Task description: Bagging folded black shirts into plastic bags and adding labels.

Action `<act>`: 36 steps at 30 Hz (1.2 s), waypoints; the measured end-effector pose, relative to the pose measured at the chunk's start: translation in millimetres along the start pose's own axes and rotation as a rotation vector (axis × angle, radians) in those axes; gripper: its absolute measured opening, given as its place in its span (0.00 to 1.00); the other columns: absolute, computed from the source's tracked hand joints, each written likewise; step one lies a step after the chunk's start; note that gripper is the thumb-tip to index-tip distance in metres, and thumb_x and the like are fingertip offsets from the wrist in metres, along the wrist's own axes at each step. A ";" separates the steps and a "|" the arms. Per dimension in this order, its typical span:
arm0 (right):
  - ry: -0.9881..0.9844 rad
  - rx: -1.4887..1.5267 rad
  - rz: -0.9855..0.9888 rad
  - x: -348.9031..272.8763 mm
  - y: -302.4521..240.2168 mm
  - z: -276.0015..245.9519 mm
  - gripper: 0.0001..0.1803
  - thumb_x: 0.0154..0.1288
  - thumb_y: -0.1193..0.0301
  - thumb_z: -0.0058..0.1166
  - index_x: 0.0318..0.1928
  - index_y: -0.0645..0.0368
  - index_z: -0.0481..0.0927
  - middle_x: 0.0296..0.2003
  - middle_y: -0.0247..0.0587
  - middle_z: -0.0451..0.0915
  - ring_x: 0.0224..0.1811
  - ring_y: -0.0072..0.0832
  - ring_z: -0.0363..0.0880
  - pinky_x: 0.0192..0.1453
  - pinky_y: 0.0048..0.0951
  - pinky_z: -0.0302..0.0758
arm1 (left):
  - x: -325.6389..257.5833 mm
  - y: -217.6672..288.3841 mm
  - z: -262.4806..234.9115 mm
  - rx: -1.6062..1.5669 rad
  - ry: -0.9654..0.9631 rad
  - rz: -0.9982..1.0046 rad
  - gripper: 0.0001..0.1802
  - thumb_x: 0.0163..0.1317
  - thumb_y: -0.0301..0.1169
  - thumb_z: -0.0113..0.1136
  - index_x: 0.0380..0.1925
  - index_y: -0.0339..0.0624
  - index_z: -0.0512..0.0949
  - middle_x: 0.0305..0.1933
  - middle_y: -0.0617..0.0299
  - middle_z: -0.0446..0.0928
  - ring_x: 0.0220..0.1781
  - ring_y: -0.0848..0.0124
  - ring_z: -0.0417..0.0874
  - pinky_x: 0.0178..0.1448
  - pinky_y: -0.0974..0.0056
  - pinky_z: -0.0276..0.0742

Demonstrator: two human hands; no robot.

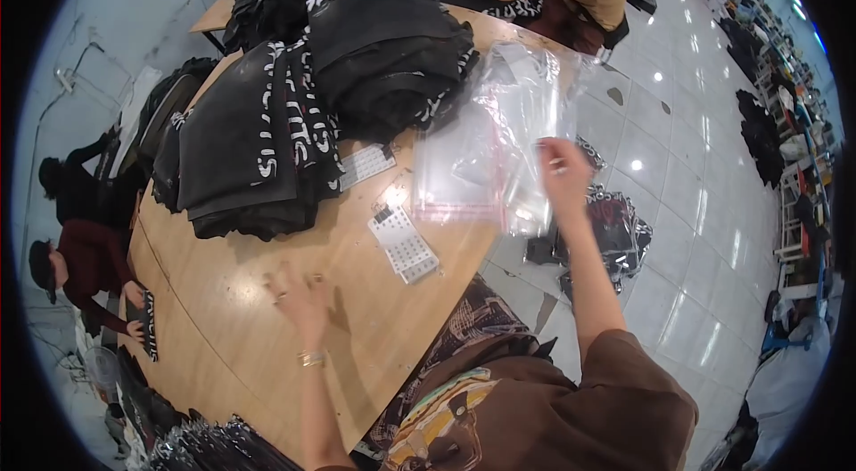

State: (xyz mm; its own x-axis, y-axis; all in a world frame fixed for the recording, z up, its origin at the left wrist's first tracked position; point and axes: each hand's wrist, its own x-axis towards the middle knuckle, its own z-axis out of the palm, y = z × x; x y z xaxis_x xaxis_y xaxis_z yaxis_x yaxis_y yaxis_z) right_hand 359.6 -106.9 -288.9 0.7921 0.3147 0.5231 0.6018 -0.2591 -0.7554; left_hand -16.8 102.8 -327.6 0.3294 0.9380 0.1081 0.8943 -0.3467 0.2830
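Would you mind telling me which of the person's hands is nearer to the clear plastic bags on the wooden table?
The right hand: it is at the right edge of the clear plastic bags, touching them. The left hand hovers over bare wooden table, well below and left of them.

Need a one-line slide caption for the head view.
Right hand lifts a clear plastic bag off the wooden table; left hand hovers beside folded black shirts.

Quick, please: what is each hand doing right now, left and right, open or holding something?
Left hand: open, fingers spread, over the wooden table, holding nothing.
Right hand: closed on a clear plastic bag, lifted at the table edge.
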 end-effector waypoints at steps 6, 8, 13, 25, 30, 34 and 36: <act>0.120 -0.280 0.149 55.7 134.9 -33.5 0.12 0.61 0.66 0.51 0.40 0.60 0.78 0.30 0.43 0.79 0.33 0.32 0.78 0.40 0.30 0.73 | -10.5 4.5 43.6 0.072 -0.055 0.021 0.39 0.55 0.49 0.54 0.64 0.47 0.56 0.70 0.48 0.49 0.72 0.51 0.46 0.70 0.43 0.35; 0.013 -0.223 0.283 65.8 160.6 -19.9 0.17 0.61 0.61 0.51 0.46 0.60 0.76 0.29 0.45 0.79 0.31 0.34 0.77 0.40 0.31 0.73 | -8.0 2.3 40.3 0.050 -0.039 -0.009 0.39 0.54 0.49 0.55 0.64 0.48 0.58 0.70 0.49 0.51 0.71 0.52 0.48 0.70 0.43 0.35; -0.224 -0.530 0.106 59.8 122.8 45.2 0.26 0.59 0.55 0.53 0.54 0.56 0.70 0.39 0.51 0.76 0.40 0.43 0.74 0.46 0.37 0.70 | -9.4 7.9 35.6 -0.014 0.001 0.006 0.36 0.52 0.49 0.57 0.61 0.48 0.62 0.68 0.51 0.54 0.70 0.54 0.51 0.70 0.43 0.39; -0.757 -0.503 0.046 136.6 72.3 51.9 0.20 0.62 0.62 0.48 0.46 0.65 0.75 0.41 0.55 0.79 0.43 0.40 0.79 0.45 0.35 0.73 | -14.7 5.0 31.9 -0.118 0.124 -0.010 0.27 0.56 0.46 0.56 0.54 0.47 0.69 0.63 0.50 0.62 0.68 0.53 0.55 0.68 0.44 0.45; -0.656 -0.400 -0.242 112.4 -14.5 81.2 0.18 0.58 0.68 0.53 0.48 0.62 0.75 0.40 0.52 0.79 0.43 0.41 0.79 0.46 0.34 0.74 | 35.9 -1.3 23.9 -0.675 0.402 -0.255 0.13 0.58 0.35 0.57 0.42 0.43 0.76 0.50 0.53 0.72 0.59 0.58 0.66 0.59 0.56 0.63; -1.044 0.793 0.289 48.2 -150.2 180.2 0.18 0.66 0.72 0.47 0.55 0.63 0.66 0.43 0.49 0.77 0.40 0.30 0.80 0.39 0.24 0.77 | 111.9 -2.4 -17.5 -1.100 0.704 -0.245 0.10 0.62 0.30 0.53 0.41 0.38 0.74 0.41 0.59 0.74 0.41 0.70 0.77 0.42 0.69 0.75; -1.019 0.957 0.488 25.3 -169.0 236.8 0.17 0.66 0.73 0.45 0.54 0.64 0.64 0.42 0.50 0.75 0.40 0.34 0.80 0.40 0.28 0.79 | 153.5 3.0 -36.6 -1.200 0.760 -0.222 0.10 0.63 0.30 0.52 0.42 0.36 0.72 0.38 0.61 0.73 0.38 0.73 0.77 0.40 0.71 0.75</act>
State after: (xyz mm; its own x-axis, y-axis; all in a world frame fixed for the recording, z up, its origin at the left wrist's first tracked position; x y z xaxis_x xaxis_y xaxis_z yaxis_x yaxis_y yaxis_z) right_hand 253.8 161.1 -241.5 0.2364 0.9707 -0.0432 -0.3117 0.0336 -0.9496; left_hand 25.3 245.6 -275.2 -0.3608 0.8757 0.3209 -0.0117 -0.3483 0.9373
